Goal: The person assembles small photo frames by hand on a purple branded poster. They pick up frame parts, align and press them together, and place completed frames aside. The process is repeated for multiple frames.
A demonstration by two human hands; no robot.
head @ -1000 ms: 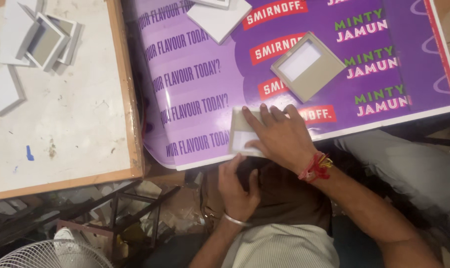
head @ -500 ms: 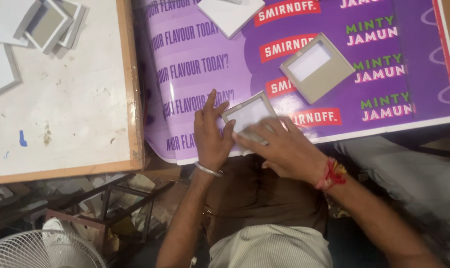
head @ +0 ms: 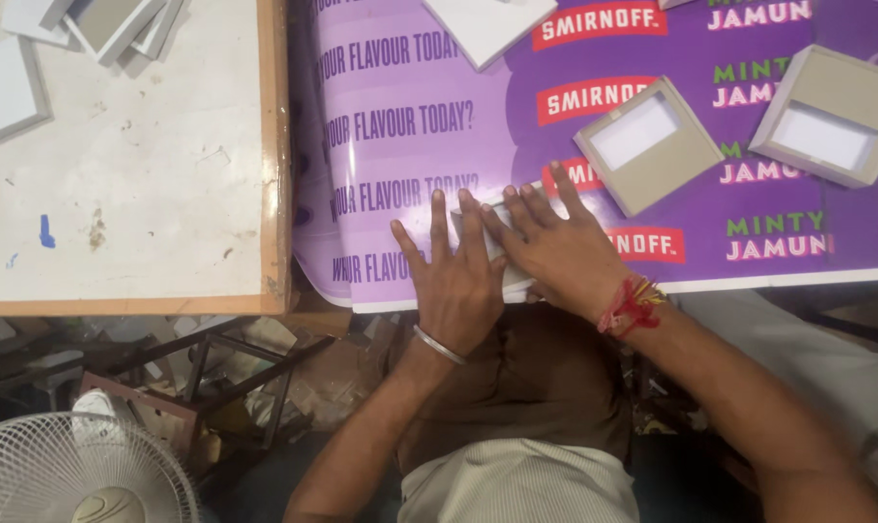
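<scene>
Head view, hands pressing card, frames nearby

Both hands lie flat on a small white card at the near edge of a purple printed sheet. Bare sheet lies open to their left, up to the wooden-edged white bench. To the right, a grey cardboard frame with a white centre sits near the right hand's fingers; another grey frame lies beyond it.

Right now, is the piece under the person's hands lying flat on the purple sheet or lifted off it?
Flat. The left hand and right hand press palms-down on the pale card piece, which lies against the purple sheet.
</scene>
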